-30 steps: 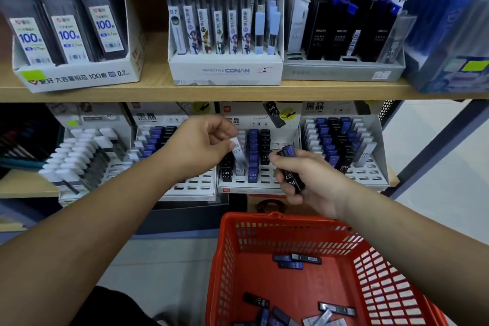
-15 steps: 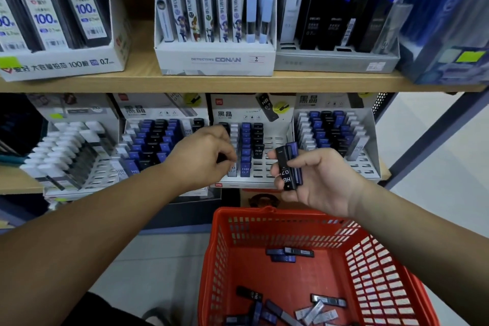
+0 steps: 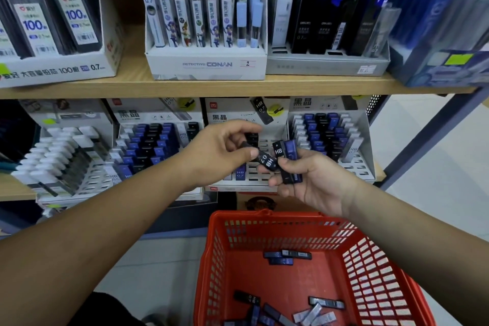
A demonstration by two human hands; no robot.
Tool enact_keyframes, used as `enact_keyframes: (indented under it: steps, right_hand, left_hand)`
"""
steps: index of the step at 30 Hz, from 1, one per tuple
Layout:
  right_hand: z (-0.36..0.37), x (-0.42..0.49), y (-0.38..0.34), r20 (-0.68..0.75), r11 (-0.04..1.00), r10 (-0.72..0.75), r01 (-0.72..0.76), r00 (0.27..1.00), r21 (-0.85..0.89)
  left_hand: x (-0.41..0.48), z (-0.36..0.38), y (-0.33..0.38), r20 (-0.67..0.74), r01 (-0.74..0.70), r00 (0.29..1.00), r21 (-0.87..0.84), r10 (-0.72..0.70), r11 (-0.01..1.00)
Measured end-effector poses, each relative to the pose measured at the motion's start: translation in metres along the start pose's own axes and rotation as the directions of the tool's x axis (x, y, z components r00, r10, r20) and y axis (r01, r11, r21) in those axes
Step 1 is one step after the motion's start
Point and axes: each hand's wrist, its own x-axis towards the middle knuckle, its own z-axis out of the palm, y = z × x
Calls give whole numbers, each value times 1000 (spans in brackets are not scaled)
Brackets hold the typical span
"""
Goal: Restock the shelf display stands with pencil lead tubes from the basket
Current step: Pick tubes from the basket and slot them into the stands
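My left hand (image 3: 221,149) pinches a black lead tube marked HB 0.7 (image 3: 266,160) between thumb and fingers. My right hand (image 3: 309,180) grips a small bunch of tubes, one black and one blue (image 3: 289,157), upright in its fingers. Both hands meet in front of the middle white display stand (image 3: 246,114) on the lower shelf, whose slots are partly hidden by them. Below stands the red basket (image 3: 267,222) with several loose black, blue and clear tubes (image 3: 287,257) on its bottom.
Fuller display stands sit left (image 3: 148,145) and right (image 3: 328,135) of the middle one, and a white-tube stand (image 3: 60,156) lies further left. The wooden upper shelf (image 3: 211,86) carries boxes of refills. A metal shelf post (image 3: 428,137) slants at right.
My left hand came back from the stand's slots to my right hand and now pinches a black tube from the bunch. The view moved closer to the shelf.
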Motion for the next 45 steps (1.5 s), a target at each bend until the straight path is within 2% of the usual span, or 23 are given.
enact_keyframes:
  steps: [3, 6, 8, 11, 14, 16, 19, 24, 31, 33, 35, 37, 38, 40, 43, 45]
  right_hand:
    - [-1, -1, -2, -36, 999, -34, 34, 999, 4]
    - [-1, -2, -2, -43, 999, -37, 36, 998, -18]
    - [0, -3, -2, -56, 999, -40, 38, 998, -24]
    - [-2, -2, -3, -132, 1000, -26, 26, 991, -3]
    - [-6, -2, -3, -231, 994, -23, -2, 973, -108]
    - [-7, -2, -1, -262, 977, -50, -7, 964, -212]
    - [-4, -1, -1, -307, 961, -88, 0, 947, -278]
    - [-3, -2, -3, -283, 950, -102, 9, 954, -312]
    - [-8, -1, 3, -217, 970, -66, 12, 974, -241]
    - [-9, -1, 4, -211, 967, -63, 8, 975, -253]
    - [-10, 0, 6, -210, 965, -58, 1, 976, -262]
    - [-9, 0, 6, -208, 965, -61, 4, 976, -263]
    - [-8, 0, 5, -203, 967, -62, 9, 977, -254]
    - [-6, 0, 5, -183, 972, -64, 20, 981, -236]
    - [-3, 1, 6, -146, 970, -58, 21, 988, -242]
    - [-2, 0, 8, -175, 970, -67, 22, 982, -243]
  left_hand:
    - [-2, -3, -3, 91, -13, 996, 105, 3, 994]
    - [-1, 2, -3, 162, -106, 985, 261, 65, 959]
    - [2, 4, -2, 172, -120, 982, 283, 72, 952]
    - [9, 5, -4, 78, -83, 994, 167, 70, 983]
    - [20, 6, -6, -70, -23, 997, 38, 25, 999]
    - [29, 9, -9, -125, -27, 992, 46, 33, 999]
    - [38, 17, -17, -121, 7, 993, 91, 4, 996]
    - [46, 25, -27, -82, 97, 993, 181, -83, 979]
    - [43, 23, -25, -52, 90, 996, 276, -79, 957]
    - [42, 23, -26, -25, 63, 998, 364, -58, 929]
    - [40, 23, -24, 3, -44, 999, 456, 48, 889]
    - [39, 23, -18, -44, -95, 992, 386, 121, 918]
    - [37, 23, -13, -82, -58, 993, 273, 83, 960]
    - [32, 24, -5, -70, 11, 997, 47, -8, 999]
    - [24, 24, -1, -21, 6, 1000, -15, -6, 1000]
    - [24, 19, -4, -34, 29, 999, -76, -31, 997]
